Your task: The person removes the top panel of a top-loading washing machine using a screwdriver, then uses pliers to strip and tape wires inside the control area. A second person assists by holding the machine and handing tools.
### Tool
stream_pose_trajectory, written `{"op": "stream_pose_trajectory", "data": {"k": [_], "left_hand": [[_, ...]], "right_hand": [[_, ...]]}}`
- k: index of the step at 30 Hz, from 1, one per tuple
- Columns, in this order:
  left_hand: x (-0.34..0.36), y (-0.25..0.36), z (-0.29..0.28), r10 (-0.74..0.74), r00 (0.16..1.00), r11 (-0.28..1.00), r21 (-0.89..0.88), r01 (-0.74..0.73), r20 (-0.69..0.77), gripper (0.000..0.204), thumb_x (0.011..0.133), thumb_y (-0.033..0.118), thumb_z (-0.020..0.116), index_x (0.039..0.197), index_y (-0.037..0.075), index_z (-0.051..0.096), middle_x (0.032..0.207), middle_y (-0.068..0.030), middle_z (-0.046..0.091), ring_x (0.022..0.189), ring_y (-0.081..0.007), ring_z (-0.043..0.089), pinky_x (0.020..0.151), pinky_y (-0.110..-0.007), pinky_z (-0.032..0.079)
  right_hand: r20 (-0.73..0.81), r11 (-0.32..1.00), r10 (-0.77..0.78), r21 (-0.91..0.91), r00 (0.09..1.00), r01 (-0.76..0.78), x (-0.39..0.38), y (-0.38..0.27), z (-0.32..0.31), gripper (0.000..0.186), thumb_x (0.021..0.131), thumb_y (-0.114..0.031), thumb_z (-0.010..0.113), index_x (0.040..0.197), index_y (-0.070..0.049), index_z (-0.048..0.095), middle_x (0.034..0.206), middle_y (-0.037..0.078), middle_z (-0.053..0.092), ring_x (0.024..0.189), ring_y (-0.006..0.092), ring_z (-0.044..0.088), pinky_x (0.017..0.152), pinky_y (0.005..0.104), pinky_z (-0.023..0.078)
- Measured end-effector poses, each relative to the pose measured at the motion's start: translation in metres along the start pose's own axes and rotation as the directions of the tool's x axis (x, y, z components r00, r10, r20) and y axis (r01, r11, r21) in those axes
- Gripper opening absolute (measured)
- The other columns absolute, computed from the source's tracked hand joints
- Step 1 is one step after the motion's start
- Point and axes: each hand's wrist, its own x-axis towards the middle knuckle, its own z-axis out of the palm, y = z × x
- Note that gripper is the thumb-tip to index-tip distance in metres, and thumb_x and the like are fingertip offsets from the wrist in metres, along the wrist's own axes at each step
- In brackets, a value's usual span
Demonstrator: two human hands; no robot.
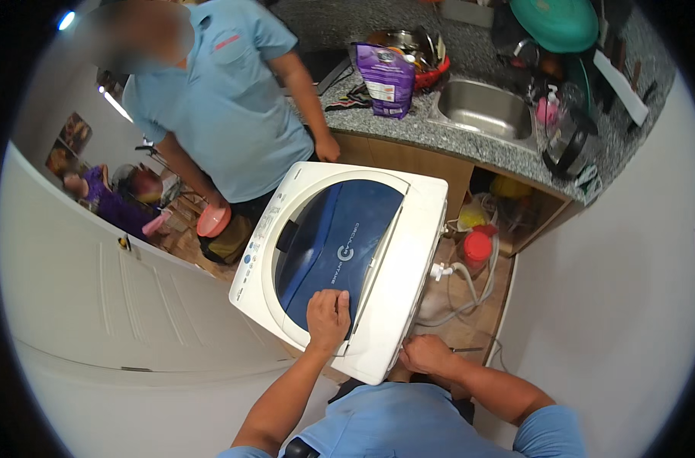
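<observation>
Just beyond the washing machine [355,259] runs a speckled counter [420,124].

Washing machine [397,301]: body is white; lid [305,267] is dark blue, see-through, with a brighter blue band and pale lettering; one round button [247,259] is blue. Countertop [416,128]: grey, speckled dark and light. Pouch [386,80]: purple with a white panel. Basket [433,76]: red. Basin [555,23]: teal green. Sink [481,107]: silver-grey. Cabinet [443,177]: light wood-brown. Container lid [477,246]: red. Pump bottle [547,111]: pink. Co-worker's shirt [240,114]: light blue with a small red mark on the chest; bowl [213,220]: coral pink. Wearer's shirt [386,420]: plain light blue. Door [80,259]: off-white. Wall [592,305]: pale grey
</observation>
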Motion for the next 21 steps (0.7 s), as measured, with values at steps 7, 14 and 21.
{"op": "stream_pose_trajectory", "data": {"k": [7,14,21], "left_hand": [[0.003,-0.005,-0.018,-0.017,0.998,0.999,0.028,0.016,0.060,0.025,0.100,0.022,0.063,0.080,0.007,0.061,0.074,-0.0106,0.061,0.070,-0.0314,0.056,0.068,-0.045,0.042],[0.003,-0.005,-0.013,-0.010,0.992,0.994,0.111,-0.004,0.124,0.026,0.100,0.026,0.062,0.081,0.008,0.060,0.074,-0.0110,0.061,0.071,-0.0319,0.057,0.068,-0.046,0.041],[0.000,-0.002,-0.012,0.034,0.993,0.988,0.147,-0.051,0.117,0.025,0.098,0.025,0.063,0.080,0.008,0.059,0.075,-0.0108,0.061,0.073,-0.0315,0.058,0.068,-0.046,0.041]], "right_hand": [[-0.026,1.000,0.020,0.010,0.999,-0.020,0.005,-0.011,0.008,0.039,0.093,-0.031,0.055,0.077,0.002,0.070,0.077,0.025,0.068,0.069,0.0427,0.069,0.067,0.0524,0.057],[0.135,1.000,0.016,-0.028,0.991,-0.013,0.009,0.002,0.003,0.040,0.092,-0.033,0.057,0.077,0.001,0.072,0.080,0.026,0.069,0.072,0.0442,0.069,0.070,0.0547,0.055],[0.016,0.999,-0.039,-0.018,0.999,0.039,0.010,0.010,0.015,0.045,0.092,-0.033,0.057,0.071,0.005,0.069,0.069,0.025,0.067,0.062,0.0435,0.066,0.063,0.0503,0.057]]}}
